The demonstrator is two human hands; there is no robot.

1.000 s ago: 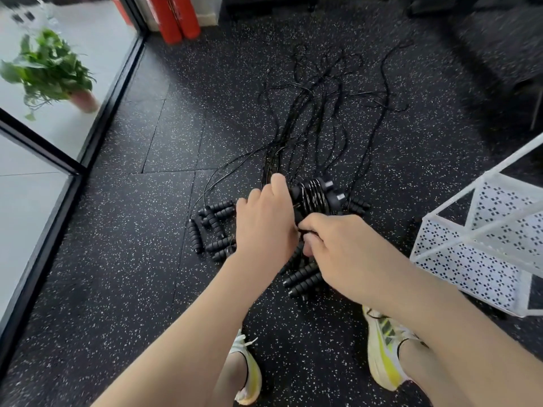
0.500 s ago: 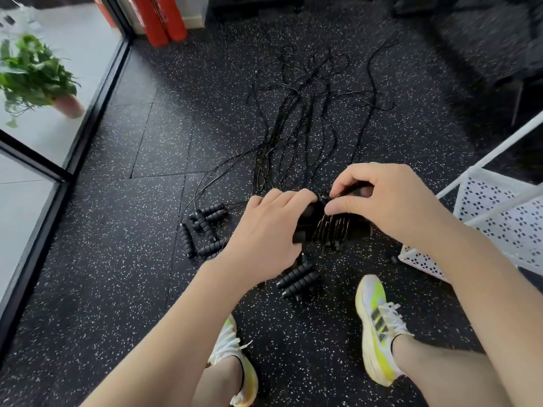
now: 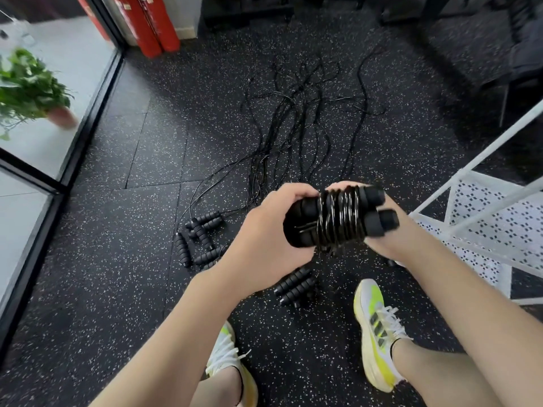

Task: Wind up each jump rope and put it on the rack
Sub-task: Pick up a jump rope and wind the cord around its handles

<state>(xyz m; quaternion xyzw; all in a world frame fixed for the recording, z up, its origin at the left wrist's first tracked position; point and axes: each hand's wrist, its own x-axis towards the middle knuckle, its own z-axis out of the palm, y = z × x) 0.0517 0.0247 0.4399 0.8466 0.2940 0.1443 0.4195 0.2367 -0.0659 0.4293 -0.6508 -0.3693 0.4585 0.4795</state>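
your two bare forearms reach forward from the bottom edge and converge near the middle. your left hand [image 3: 264, 233] sits back-up, its fingers curled over the top of the left end of the wound jump rope [image 3: 338, 220], thumb tucked below; that grip is closed round the handles. your right hand [image 3: 385, 233] comes in from the right with its palm turned up under the bundle, cradling the other end; only a fingertip or two show above the coils on the far side, so the wrap is plain but the thumb is hidden. both wrists are roughly level, hands close together, raised above the floor. your legs show below, feet apart.
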